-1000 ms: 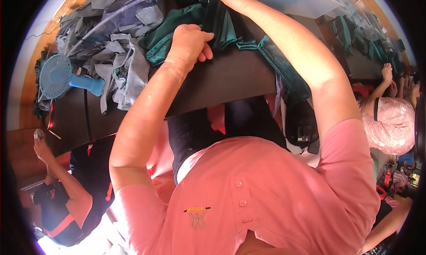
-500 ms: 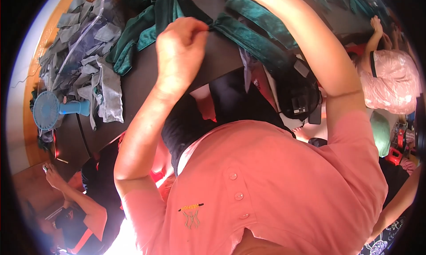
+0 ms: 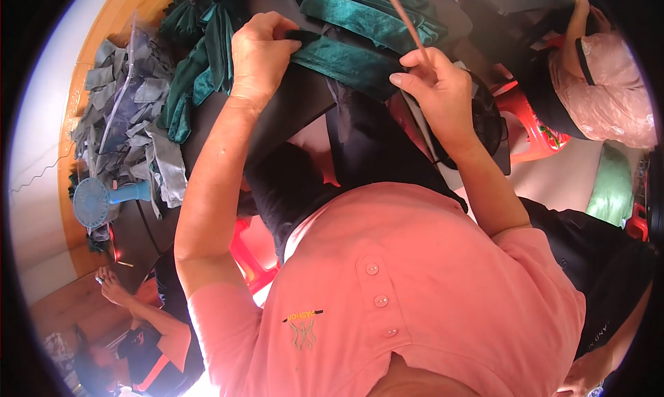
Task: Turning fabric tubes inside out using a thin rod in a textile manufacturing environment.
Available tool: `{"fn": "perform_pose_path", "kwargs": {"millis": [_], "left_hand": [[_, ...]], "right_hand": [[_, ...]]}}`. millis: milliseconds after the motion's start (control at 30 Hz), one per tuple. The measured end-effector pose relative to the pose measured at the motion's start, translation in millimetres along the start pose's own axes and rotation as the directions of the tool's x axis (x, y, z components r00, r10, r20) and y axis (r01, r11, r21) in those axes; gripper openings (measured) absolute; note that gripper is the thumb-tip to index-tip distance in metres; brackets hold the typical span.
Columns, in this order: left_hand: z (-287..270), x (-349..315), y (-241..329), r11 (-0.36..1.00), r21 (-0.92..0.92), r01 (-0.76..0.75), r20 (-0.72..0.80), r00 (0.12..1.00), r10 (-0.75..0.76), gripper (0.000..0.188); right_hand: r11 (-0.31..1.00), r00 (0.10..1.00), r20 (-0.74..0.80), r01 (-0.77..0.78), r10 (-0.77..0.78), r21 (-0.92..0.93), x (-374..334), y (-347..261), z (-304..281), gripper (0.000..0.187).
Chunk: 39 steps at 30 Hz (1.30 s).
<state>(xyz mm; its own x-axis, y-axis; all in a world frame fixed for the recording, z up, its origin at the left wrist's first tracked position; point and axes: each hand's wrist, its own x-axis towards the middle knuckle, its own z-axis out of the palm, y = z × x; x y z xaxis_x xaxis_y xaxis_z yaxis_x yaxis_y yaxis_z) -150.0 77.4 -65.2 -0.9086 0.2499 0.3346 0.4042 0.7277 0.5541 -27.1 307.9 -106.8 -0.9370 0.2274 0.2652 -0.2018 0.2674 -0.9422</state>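
Pinched the green velvet strip (image 3: 346, 59) by one end in the left hand (image 3: 259, 58), apparently steadying it at the near edge of the tabletop (image 3: 292, 93), and gripped a thin brown stick (image 3: 405, 22) low in the right hand (image 3: 443, 96), presumably freeing its length.

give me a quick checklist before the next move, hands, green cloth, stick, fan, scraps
1. Left hand pinching one end of the long dark green velvet strip: ok
2. Right hand gripping the thin brown stick: ok
3. Stick clear of the other green velvet strip behind it: cannot tell
4. Blue round-headed handheld fan apart from both hands: ok
5. Grey cloth scraps neatly stacked: not ok, loosely heaped
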Motion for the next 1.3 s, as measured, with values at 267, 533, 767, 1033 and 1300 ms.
{"fn": "perform_pose_path", "kwargs": {"millis": [267,533,767,1033,1300], "left_hand": [[-23,-26,19,0.832,-0.532,0.159,-0.016,0.98,-0.198,0.021],[-32,-53,22,0.61,-0.792,0.017,-0.132,0.971,-0.197,0.035],[-40,-60,35,0.383,-0.917,-0.116,-0.203,0.96,-0.194,0.037],[-49,-69,33,0.201,-0.968,-0.152,-0.188,0.967,-0.173,0.028],[-54,-81,25,0.197,-0.966,-0.167,-0.216,0.942,-0.259,0.016]], "right_hand": [[0.997,1.0,0.011,0.028,-0.027,-0.075,-4,0,9,0.022],[0.984,0.987,-0.059,0.157,-0.152,0.08,-2,-23,19,0.018],[0.805,0.844,0.095,0.533,-0.528,-0.261,11,-45,38,0.032],[0.847,0.85,0.281,0.501,-0.445,-0.176,19,-46,53,0.022],[0.955,0.865,0.411,0.227,-0.288,0.19,20,-64,53,0.03]]}}
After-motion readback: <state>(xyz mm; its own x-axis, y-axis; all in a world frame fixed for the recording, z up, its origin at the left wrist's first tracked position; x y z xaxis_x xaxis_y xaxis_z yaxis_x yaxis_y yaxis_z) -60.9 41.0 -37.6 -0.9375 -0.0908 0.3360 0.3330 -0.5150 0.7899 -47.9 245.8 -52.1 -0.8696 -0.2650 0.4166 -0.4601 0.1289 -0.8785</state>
